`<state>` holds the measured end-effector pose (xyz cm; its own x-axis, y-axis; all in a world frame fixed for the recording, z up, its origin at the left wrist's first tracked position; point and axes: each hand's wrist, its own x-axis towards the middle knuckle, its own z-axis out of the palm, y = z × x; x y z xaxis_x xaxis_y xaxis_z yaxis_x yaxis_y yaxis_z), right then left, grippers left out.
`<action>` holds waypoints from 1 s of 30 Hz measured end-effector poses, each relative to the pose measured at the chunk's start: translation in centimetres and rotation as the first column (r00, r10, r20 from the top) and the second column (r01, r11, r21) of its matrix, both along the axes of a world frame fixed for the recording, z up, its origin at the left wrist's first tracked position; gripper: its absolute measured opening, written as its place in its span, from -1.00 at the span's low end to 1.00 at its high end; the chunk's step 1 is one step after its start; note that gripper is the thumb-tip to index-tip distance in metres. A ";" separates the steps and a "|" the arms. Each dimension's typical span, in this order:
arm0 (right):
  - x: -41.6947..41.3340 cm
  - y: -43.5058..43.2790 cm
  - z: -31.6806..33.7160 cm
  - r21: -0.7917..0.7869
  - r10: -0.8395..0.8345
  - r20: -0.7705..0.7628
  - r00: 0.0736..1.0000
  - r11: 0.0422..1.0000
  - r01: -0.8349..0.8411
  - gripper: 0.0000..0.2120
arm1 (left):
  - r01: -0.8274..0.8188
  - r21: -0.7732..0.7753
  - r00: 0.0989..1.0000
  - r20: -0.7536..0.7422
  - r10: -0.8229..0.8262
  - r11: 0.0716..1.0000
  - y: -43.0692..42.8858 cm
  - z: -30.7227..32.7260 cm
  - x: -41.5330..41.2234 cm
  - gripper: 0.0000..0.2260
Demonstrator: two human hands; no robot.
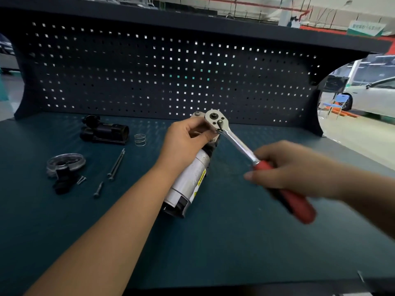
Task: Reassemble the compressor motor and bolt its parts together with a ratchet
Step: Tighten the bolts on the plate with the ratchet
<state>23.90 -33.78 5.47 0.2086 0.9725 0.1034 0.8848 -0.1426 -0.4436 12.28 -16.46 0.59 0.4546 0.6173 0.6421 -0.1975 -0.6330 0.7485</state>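
The silver compressor motor (189,180) lies tilted on the dark green bench, its far end raised. My left hand (186,136) grips that far end, just below the ratchet head. The ratchet (237,146) has a chrome shaft and a red handle; its round head sits on top of the motor's far end. My right hand (295,169) holds the red handle, blurred by motion.
A black housing part (104,131) and a wire spring (140,139) lie at the back left. A round metal cover (66,163) with a black piece, two long bolts (116,164) and short screws (98,189) lie on the left. A pegboard (171,71) backs the bench.
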 end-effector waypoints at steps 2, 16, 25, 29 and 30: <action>-2.7 0.1 -2.0 0.058 -0.036 -0.348 0.937 0.997 0.059 -0.70 | -0.022 -0.020 0.999 0.022 0.023 1.000 -0.2 0.0 0.2 -0.80; 3.8 0.4 3.3 -0.116 -0.136 0.119 0.984 0.982 0.150 -0.81 | 0.074 -0.067 0.997 0.022 -0.073 0.995 0.2 0.8 0.5 -0.91; 7.0 4.3 8.0 -0.052 -0.082 0.603 0.794 0.989 0.141 -0.70 | 0.148 -0.119 0.989 0.026 -0.145 0.982 0.7 0.6 0.9 -0.95; 3.5 0.7 4.8 -0.209 0.004 0.477 0.879 0.972 0.109 -0.68 | 0.123 -0.066 0.992 0.039 -0.120 0.990 0.5 0.3 0.5 -0.91; 2.2 0.1 3.7 -0.196 0.009 0.375 0.927 0.978 0.070 -0.63 | 0.122 -0.062 0.992 0.038 -0.120 0.991 0.4 0.2 0.6 -0.87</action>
<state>26.10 -33.69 9.14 0.2232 0.9746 -0.0191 0.9737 -0.2238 -0.0426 12.85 -16.04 0.76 0.5066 0.5995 0.6196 -0.2961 -0.5540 0.7781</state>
